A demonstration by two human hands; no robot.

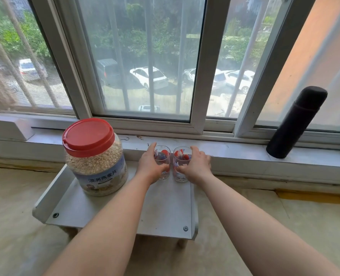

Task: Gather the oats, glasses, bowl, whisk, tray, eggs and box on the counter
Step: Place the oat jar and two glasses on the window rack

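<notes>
Now each hand wraps a glass: the left hand [150, 166] curls round the left glass [163, 156], thumb in front and fingers reaching behind the rim, and the right hand [196, 166] grips the right glass [181, 156] likewise from the opposite side. Both glasses stand upright, just beside each other, at the back of the metal stand [165, 208]. The oats jar [95, 160], red lid on, stands on the same stand, left of the left hand and apart from it. A black flask [296, 122] stands tilted on the sill [234, 152], well to the right.
</notes>
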